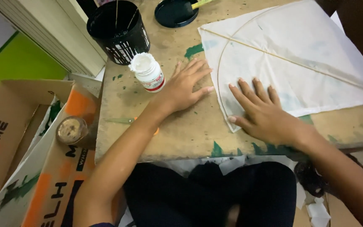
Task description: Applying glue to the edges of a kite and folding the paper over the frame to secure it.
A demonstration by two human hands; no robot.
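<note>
A white paper kite with thin wooden sticks, one straight and one bowed, lies on a worn wooden board. My right hand presses flat on the kite's lower left corner, fingers spread. My left hand rests flat on the bare board just left of the kite's edge, fingers apart and holding nothing. A small white glue bottle with a red label stands just left of my left hand.
A black perforated pot with thin sticks stands at the board's back left. A dark round lid with a brush lies at the back. Cardboard boxes and a small round tin sit to the left. Orange-handled scissors lie under my left forearm.
</note>
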